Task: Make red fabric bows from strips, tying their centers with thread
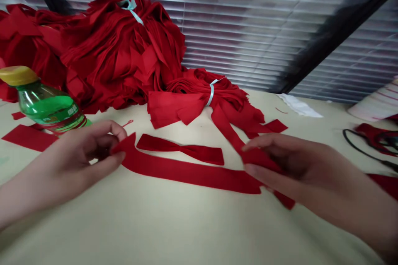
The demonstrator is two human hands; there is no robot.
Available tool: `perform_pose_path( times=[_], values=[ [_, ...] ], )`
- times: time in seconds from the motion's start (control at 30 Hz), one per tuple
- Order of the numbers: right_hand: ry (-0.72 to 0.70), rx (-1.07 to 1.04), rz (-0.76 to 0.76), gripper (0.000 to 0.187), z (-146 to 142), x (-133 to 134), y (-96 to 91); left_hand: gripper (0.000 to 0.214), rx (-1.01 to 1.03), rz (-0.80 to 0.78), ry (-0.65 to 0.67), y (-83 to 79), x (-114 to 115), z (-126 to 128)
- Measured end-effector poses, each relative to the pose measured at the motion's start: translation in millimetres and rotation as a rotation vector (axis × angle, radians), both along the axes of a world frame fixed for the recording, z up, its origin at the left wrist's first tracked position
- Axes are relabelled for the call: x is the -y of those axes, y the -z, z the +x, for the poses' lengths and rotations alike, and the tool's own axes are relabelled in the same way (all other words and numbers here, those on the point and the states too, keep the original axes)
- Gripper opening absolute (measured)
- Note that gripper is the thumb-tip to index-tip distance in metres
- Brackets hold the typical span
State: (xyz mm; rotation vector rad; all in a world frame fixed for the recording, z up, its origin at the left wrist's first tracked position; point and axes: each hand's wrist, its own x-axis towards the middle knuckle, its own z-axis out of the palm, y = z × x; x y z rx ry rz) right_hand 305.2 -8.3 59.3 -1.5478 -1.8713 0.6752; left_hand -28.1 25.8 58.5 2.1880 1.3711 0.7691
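Observation:
My left hand (pixel 90 153) pinches the left end of a long red fabric strip (pixel 186 172), which runs rightward just over the table. At the right, my right hand (pixel 289 165) is closed on a red fabric strip (pixel 228 129) that leads up to a tied bundle. The long strip's right end comes close under my right fingers; whether they touch it I cannot tell. Between the hands lies a red fabric bow (pixel 180 148), narrowed at its middle. Behind it sits the bundle of red strips (pixel 202 87), bound with a pale blue tie (pixel 212 93).
A green bottle with a yellow cap (pixel 49 103) stands at the left. Large heaps of red fabric (pixel 124 49) rise behind, against window blinds (pixel 236 29). On the right are a black cable (pixel 360 147), a white scrap (pixel 300 105) and a striped cone (pixel 377 99).

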Motion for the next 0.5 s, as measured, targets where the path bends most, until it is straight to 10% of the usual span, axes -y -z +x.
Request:
perform_pose_path(
  times=[0.23,0.5],
  values=[
    [-0.255,0.096,0.117,0.013,-46,4,26.1,0.012,-0.092,0.069,0.352,13.0,17,51],
    [-0.283,0.452,0.539,0.017,-25,20,50.4,0.029,-0.452,0.724,0.434,37.5,35,59]
  ],
)
